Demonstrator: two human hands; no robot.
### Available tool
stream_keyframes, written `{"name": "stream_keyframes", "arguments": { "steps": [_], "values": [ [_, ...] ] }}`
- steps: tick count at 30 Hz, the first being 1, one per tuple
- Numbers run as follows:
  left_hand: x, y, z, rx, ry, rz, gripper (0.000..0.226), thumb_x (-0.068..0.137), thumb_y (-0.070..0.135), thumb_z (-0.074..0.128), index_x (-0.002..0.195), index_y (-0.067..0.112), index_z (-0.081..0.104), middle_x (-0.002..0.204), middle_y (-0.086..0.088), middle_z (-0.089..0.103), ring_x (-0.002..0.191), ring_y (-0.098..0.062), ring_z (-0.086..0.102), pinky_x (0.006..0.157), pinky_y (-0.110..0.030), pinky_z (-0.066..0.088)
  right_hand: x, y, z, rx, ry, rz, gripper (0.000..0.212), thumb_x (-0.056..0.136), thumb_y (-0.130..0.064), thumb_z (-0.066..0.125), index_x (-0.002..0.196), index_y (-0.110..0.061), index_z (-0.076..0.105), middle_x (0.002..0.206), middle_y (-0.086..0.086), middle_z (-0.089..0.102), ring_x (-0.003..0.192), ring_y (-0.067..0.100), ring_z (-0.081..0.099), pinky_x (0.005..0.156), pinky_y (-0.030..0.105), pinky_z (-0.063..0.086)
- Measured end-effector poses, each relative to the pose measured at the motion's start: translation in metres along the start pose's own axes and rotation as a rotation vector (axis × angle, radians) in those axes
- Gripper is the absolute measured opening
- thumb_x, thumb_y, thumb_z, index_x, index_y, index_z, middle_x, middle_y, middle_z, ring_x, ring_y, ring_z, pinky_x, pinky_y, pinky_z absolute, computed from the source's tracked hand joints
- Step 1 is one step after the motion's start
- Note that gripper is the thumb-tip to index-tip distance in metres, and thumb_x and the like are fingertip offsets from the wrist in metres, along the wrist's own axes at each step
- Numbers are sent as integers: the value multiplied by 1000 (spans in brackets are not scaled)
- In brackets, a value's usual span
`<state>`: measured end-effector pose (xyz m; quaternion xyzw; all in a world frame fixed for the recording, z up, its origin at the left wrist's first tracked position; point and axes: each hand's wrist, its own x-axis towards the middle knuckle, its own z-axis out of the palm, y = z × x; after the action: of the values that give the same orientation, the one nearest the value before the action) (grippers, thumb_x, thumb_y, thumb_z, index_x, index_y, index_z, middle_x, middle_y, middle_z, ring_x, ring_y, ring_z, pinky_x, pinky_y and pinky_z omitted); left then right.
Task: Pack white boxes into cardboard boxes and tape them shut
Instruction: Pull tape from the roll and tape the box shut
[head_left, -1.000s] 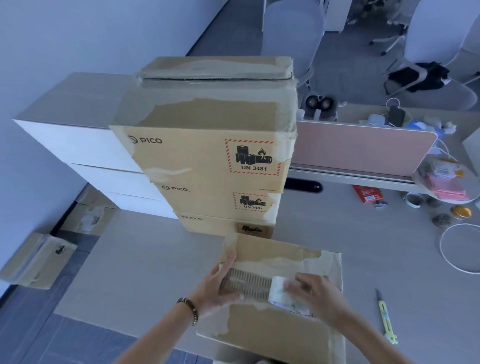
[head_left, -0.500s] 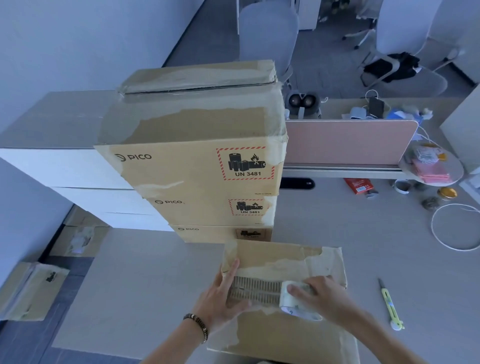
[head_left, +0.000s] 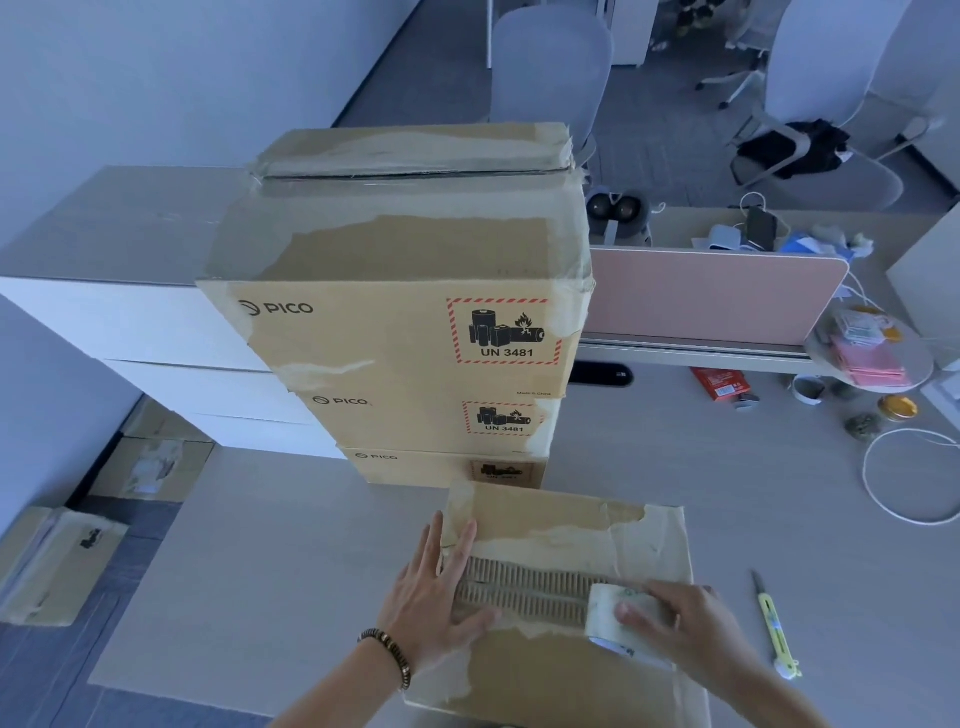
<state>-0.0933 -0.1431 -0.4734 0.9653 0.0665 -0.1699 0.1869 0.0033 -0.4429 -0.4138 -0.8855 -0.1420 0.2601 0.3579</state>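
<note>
Head view centres a stack of cardboard boxes (head_left: 405, 332), below it the cardboard box (head_left: 566, 670) at lower centre, where the left hand (head_left: 434, 597) presses flat-fingered on its left edge and the right hand (head_left: 680, 629) grips a tape roll (head_left: 605, 613).

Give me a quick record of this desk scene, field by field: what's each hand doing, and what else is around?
left hand: pressed flat on the cardboard box
right hand: holds the tape roll on the box top
box top: paper torn off along the seam, corrugation bare
behind: stack of PICO boxes
right of box: utility knife lying on the desk
</note>
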Motion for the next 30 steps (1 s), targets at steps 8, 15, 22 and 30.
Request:
{"name": "stream_keyframes", "arguments": {
  "steps": [8,15,22,30],
  "values": [
    [0,-2,2,71,-16,-10,101,80,91,25,145,42,-34,156,-8,-38,148,-27,-26,125,-46,7,8,-5,-10,-599,118,-170,67,77,-75,49,48,-17,37,35,-3,23,36,12,39,47,7,5],
    [1,7,4,244,122,95,115,78,91,33,154,5,26,164,-21,6,150,-42,9,111,-66,14,16,13,4,-478,219,-164,66,78,-79,40,56,-18,37,45,-3,44,61,20,53,51,29,37],
    [7,30,18,259,157,45,130,72,96,33,144,-13,33,160,-28,18,147,-44,20,110,-67,19,19,17,7,-444,214,-172,64,77,-77,43,53,-20,28,42,-7,32,50,16,44,45,30,39],
    [19,90,44,203,179,88,121,76,86,39,146,-13,30,158,-31,17,146,-46,20,111,-59,19,18,7,8,-481,195,-236,56,86,-63,50,54,-24,25,40,-7,23,38,10,28,36,23,30]
  ]
}}
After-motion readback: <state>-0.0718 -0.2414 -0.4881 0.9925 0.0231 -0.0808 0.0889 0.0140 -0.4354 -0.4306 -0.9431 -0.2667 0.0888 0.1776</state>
